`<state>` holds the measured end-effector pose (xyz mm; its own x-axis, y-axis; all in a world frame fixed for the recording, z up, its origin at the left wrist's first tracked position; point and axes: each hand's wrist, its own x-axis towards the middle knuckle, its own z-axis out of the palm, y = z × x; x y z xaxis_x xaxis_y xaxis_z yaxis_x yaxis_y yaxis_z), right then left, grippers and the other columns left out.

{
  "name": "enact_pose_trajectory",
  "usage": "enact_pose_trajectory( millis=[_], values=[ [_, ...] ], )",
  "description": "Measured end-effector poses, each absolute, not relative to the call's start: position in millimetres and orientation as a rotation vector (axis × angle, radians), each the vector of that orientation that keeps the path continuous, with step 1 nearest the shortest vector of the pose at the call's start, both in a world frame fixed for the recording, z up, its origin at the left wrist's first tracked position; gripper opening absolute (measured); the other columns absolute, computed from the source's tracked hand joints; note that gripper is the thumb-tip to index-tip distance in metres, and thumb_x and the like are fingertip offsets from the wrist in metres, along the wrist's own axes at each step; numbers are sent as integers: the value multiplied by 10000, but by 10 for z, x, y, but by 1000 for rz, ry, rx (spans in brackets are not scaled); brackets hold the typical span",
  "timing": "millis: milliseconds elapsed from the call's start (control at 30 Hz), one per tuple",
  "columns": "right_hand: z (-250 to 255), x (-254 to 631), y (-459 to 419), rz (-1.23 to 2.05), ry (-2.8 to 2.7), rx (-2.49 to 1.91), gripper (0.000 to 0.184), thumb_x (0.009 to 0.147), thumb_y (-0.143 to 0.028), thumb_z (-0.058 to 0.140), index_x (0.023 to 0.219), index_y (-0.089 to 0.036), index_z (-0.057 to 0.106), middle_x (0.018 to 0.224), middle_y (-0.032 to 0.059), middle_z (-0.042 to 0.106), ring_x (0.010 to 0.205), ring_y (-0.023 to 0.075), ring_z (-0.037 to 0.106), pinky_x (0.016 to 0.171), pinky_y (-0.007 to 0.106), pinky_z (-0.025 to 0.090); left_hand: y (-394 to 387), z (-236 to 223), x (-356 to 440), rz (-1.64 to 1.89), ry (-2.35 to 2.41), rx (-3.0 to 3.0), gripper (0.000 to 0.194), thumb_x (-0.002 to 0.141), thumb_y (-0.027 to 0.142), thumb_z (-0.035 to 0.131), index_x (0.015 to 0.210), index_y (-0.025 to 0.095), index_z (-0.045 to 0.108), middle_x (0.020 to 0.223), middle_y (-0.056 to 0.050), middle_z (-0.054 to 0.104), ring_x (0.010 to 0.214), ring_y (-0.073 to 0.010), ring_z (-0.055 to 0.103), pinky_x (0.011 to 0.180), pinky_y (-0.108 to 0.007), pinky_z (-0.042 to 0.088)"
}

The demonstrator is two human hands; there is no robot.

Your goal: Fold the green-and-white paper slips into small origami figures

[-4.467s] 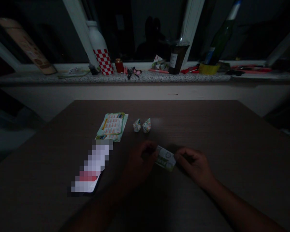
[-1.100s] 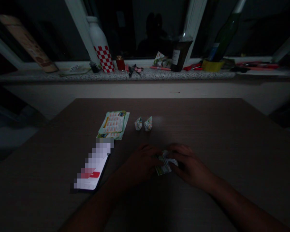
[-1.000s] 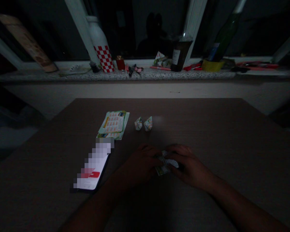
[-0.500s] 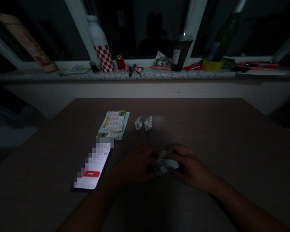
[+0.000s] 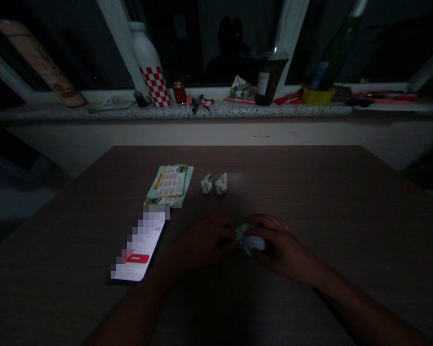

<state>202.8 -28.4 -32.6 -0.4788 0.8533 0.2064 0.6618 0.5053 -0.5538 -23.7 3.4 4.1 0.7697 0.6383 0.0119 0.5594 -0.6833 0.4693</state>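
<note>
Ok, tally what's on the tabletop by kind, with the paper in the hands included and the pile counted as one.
Small folded paper shapes: 2
Pile of printed sheets: 1
Phone: 1
Handled paper piece: 1
Total: 5

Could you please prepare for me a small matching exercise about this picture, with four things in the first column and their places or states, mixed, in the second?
Things
1. Phone
2. Checkered bottle
3. Printed cards
4. Folded paper

Places or states
A. Standing on the windowsill
B. Between the left hand and the right hand
C. Lying on the table with a lit screen
D. In a loose pile on the table

Right pairs: 1-C, 2-A, 3-D, 4-B
</note>
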Motion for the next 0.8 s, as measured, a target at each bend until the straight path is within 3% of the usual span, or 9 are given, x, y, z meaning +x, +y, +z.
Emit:
enact_pose_trajectory(
  millis=[500, 800],
  values=[
    [-326, 1995, -287, 541, -2271, -1286, 456, 686, -127, 669, 1111, -286, 625, 1209, 51, 589, 1146, 268, 513, 976, 464, 354, -10, -68, -44, 96, 1261, 2603, 169, 871, 219, 465, 830, 154, 614, 873, -67, 612, 874, -227, 553, 808, -383, 409],
    [-330, 1973, -272, 523, -2244, -1285, 282, 781, -217, 655, 1053, -291, 653, 1154, 49, 619, 1105, 257, 542, 947, 455, 382, -13, -16, 5, 57, 1296, 2611, 176, 853, 196, 457, 819, 149, 623, 881, -81, 629, 860, -233, 571, 788, -387, 422]
  ],
)
